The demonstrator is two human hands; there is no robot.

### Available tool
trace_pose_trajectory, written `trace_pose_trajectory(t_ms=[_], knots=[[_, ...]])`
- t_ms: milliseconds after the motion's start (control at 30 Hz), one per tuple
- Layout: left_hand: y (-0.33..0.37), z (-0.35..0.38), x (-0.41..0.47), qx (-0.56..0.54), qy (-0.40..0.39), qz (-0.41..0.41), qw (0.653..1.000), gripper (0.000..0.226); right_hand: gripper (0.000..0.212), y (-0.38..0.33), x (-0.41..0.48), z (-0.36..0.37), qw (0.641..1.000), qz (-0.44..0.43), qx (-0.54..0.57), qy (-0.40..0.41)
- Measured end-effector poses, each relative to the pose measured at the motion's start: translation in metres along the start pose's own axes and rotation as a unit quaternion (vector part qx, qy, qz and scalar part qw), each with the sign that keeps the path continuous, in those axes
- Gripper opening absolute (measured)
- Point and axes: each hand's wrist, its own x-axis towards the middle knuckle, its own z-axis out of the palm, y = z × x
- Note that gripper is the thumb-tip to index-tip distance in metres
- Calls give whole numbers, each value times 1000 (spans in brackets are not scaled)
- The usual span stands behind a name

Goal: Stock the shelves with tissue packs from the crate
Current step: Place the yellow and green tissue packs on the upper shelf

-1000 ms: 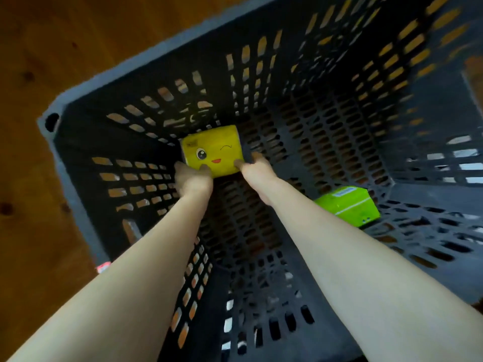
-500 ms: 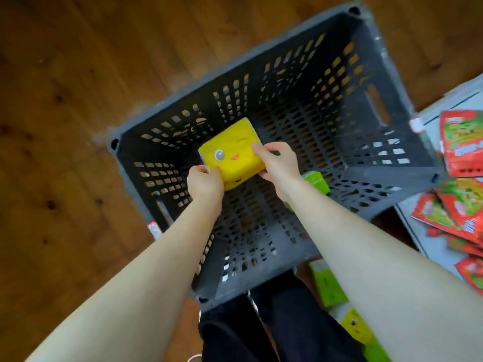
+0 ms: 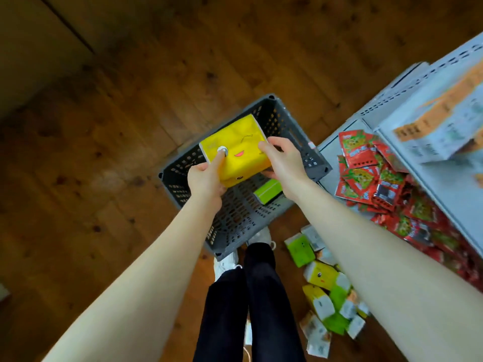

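1. Both hands are on the yellow tissue pack (image 3: 244, 146), the one with the winking face printed on it. It's up in the air over the gray crate (image 3: 230, 239), clear of the rim.
2. The left hand (image 3: 206, 180) has the lower-left corner. Its index finger (image 3: 219, 160) lies straight up the front face with the tip right on the printed eye. The other fingers curl under the pack, mostly hidden.
3. The right hand (image 3: 286, 162) clamps the right edge, with the thumb pressed on the front face and the fingers wrapped round underneath. So both hands are gripping it, neither one spread open.
4. One green tissue pack (image 3: 269, 190) lies on the crate bottom by the right-hand wall, just below the right wrist.
5. The crate sits on the wooden floor (image 3: 104, 152), right in front of the person's white shoes (image 3: 225, 259) and black trousers (image 3: 251, 304).
6. Off to the right there's a gray shelf (image 3: 444, 186) with a heap of red snack packets (image 3: 366, 163) on it. Some orange-and-white boxes (image 3: 444, 121) sit higher up, too blurry to read.
7. A jumble of green and yellow packs (image 3: 324, 276) lies low down beside the right forearm. Can't tell if they're on the floor or on a bottom shelf.
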Motion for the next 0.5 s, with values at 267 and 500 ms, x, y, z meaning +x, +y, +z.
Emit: trace_pose_trajectory(t_ms=[267, 500], knots=[[53, -1, -119, -21, -51, 31, 998, 33, 44, -80, -111, -46, 995, -89, -50, 22], [94, 33, -218, -49, -102, 50, 992, 38, 37, -139, -183, -106, 979, -159, -72, 109]])
